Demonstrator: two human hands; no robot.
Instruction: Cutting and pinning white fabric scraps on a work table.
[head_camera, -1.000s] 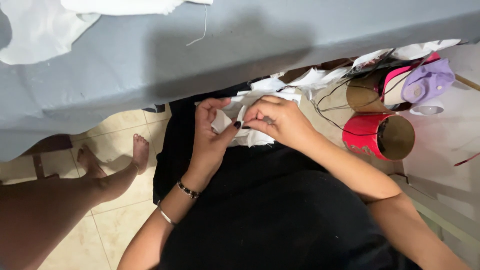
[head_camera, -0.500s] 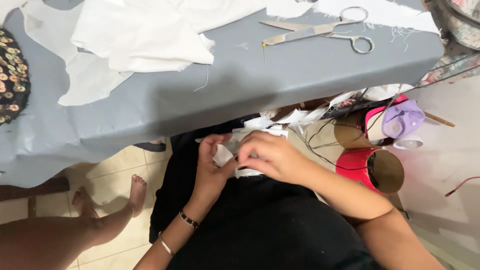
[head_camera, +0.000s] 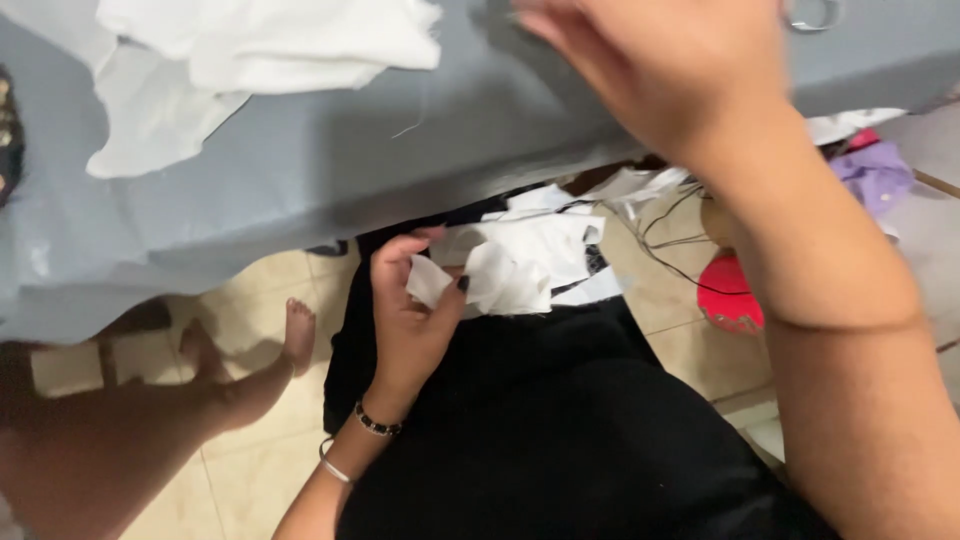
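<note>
My left hand (head_camera: 410, 320) is down at my lap, closed around small white fabric scraps (head_camera: 515, 265) that lie bunched on my black garment (head_camera: 560, 440). Two bracelets circle that wrist. My right hand (head_camera: 660, 70) is lifted over the grey table (head_camera: 400, 160), blurred and large in view, its fingers pointing to the upper left. Nothing shows in it, and its grip is unclear. Just right of it, the looped handle of a pair of scissors (head_camera: 815, 14) peeks in at the top edge.
A pile of white cloth (head_camera: 260, 50) lies on the table's far left. Another person's bare leg and foot (head_camera: 250, 380) rest on the tiled floor at left. A red container (head_camera: 735, 295), purple fabric (head_camera: 875, 175) and thin wires (head_camera: 670, 235) sit at right.
My right hand has left the scraps at my lap and risen up over the table near the scissors. The left hand keeps hold of the white scraps. The view has tilted closer.
</note>
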